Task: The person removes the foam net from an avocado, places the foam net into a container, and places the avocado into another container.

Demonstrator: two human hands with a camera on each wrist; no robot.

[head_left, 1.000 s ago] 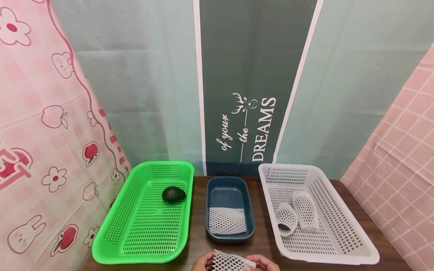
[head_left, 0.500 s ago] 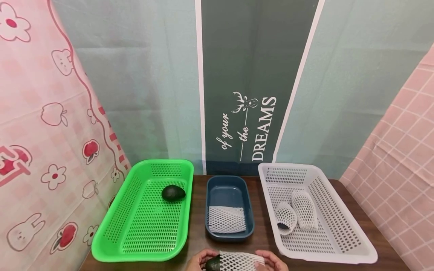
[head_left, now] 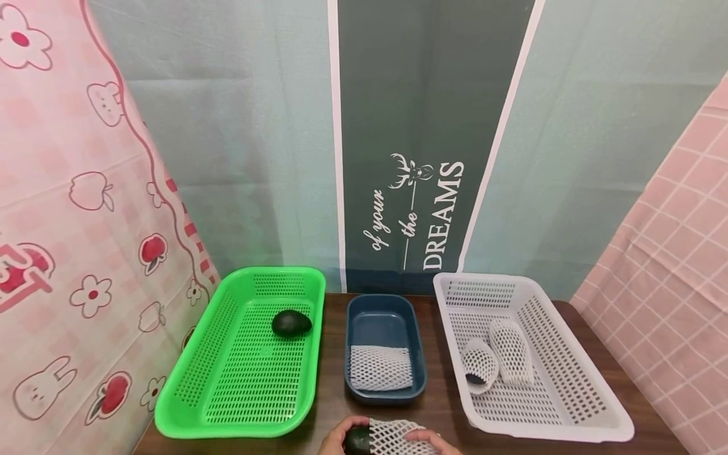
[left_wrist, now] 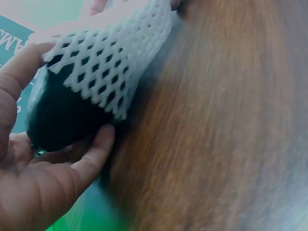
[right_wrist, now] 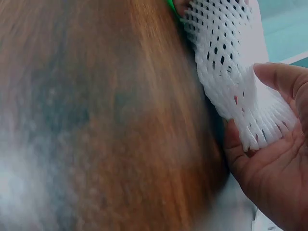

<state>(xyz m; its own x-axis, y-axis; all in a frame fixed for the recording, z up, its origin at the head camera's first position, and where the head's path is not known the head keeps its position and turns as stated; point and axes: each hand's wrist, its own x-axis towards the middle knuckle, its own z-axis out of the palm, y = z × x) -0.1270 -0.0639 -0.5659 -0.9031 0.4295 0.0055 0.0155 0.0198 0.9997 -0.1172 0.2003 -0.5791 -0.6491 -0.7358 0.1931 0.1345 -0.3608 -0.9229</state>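
Note:
At the bottom of the head view, my left hand (head_left: 337, 438) grips the bare end of a dark avocado (left_wrist: 62, 113). A white foam net sleeve (left_wrist: 113, 53) covers the avocado's other end. In the left wrist view, fingers curl round the fruit just outside the sleeve's open edge. My right hand (right_wrist: 276, 166) pinches the far, narrower end of the sleeve between thumb and fingers, seen in the right wrist view. Another avocado (head_left: 291, 323) lies bare in the green basket (head_left: 165, 411). Flat foam nets (head_left: 381, 368) lie in the blue tray (head_left: 378, 321).
The white basket (head_left: 611, 424) on the right holds two net-wrapped fruits (head_left: 512, 351). All three containers stand on a brown wooden table (head_left: 335, 354). Behind them hangs a grey-green curtain (head_left: 273, 158), with pink cloths (head_left: 682, 253) at both sides.
The hands moved apart, then came closer again. More of the avocado's bare end shows beside my left hand than one second ago. The containers stay put.

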